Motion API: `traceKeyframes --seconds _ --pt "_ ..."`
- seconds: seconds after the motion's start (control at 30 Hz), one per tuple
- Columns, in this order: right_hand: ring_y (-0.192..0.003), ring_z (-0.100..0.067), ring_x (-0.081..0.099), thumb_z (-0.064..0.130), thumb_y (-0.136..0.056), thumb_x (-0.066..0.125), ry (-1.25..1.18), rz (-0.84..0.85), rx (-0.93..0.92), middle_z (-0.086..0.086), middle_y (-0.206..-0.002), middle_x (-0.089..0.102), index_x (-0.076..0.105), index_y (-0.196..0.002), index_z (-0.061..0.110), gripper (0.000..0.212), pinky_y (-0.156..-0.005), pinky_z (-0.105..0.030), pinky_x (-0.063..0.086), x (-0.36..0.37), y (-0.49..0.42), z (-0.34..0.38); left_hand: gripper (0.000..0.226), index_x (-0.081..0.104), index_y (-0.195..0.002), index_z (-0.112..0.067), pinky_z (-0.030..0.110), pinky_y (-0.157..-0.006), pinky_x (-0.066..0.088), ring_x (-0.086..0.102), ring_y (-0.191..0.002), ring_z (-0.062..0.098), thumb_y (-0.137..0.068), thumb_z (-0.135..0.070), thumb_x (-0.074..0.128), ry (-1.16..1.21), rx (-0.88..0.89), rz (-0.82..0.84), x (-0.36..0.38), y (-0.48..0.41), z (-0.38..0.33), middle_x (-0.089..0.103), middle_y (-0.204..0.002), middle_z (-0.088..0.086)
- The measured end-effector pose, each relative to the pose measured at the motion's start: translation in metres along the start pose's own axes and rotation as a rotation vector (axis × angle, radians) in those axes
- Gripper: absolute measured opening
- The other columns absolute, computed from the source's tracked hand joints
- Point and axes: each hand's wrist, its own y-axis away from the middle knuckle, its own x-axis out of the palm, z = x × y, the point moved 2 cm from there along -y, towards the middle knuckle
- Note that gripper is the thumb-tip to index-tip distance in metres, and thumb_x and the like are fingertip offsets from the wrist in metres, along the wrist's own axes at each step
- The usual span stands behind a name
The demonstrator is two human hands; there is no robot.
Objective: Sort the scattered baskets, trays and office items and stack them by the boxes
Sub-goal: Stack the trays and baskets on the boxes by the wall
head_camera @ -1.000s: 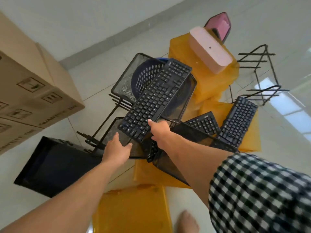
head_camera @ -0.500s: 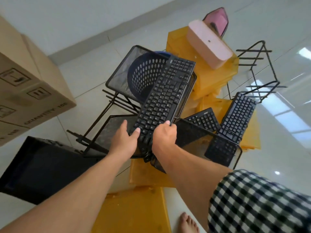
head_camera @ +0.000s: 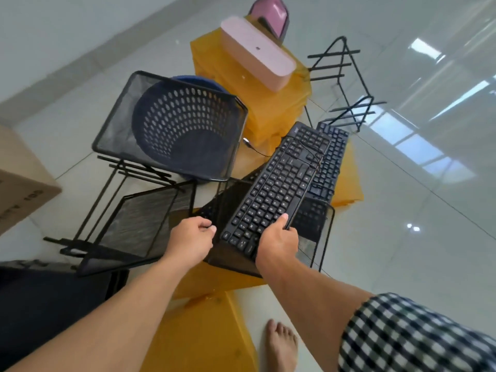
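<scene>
Swung keyboard [head_camera: 276, 191] clear of blue basket [head_camera: 182, 130]; now right of basket, over 2nd kbd [head_camera: 332, 157]. Pinched at near end by right grip [head_camera: 277, 242]; left grip [head_camera: 192, 238] taken off, fingers curled, on what: cannot tell. Frees basket for stacking.

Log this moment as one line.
right hand: grips keyboard near end | left hand: curled at mesh tray rim, grip unclear | keyboard: angled across mesh tray

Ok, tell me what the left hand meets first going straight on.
Probably the black mesh tray, right by the curled fingers of the left hand, then the keyboard; depth is unclear.
</scene>
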Motion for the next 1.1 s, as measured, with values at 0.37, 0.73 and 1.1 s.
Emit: traceKeyframes --seconds 0.37,0.73,1.1 --pt "-0.123 -0.037 0.054 0.059 -0.103 0.035 0.166 0.1 0.0 -0.012 -0.14 0.055 0.038 -0.151 0.013 0.067 -0.103 -0.049 0.044 -0.001 -0.102 0.025 0.048 0.045 -0.146 -0.014 0.036 -0.072 0.057 0.068 -0.105 0.028 -0.102 -0.025 0.058 0.802 -0.394 -0.031 0.019 -0.095 -0.057 0.053 -0.143 0.017" --pt "-0.11 -0.032 0.057 0.044 -0.105 0.045 0.434 0.192 0.029 -0.017 -0.135 0.055 0.031 -0.148 0.004 0.061 -0.093 -0.042 0.048 0.016 -0.109 0.038 0.047 0.038 -0.149 -0.007 0.036 -0.08 0.062 0.065 -0.117 0.033 -0.103 0.0 0.04 1.01 -0.527 -0.163 0.017 -0.132 -0.059 0.053 -0.142 0.02" --pt "-0.137 -0.034 0.034 0.046 -0.1 0.054 0.485 -0.065 -0.483 -0.014 -0.151 0.033 0.03 -0.15 0.014 0.064 -0.112 -0.051 0.03 0.002 -0.02 0.046 0.052 0.036 -0.149 -0.003 0.035 -0.055 0.058 0.065 -0.083 0.036 -0.1 0.012 0.035 0.911 -0.518 -0.181 -0.009 -0.052 -0.025 0.039 -0.153 0.018"
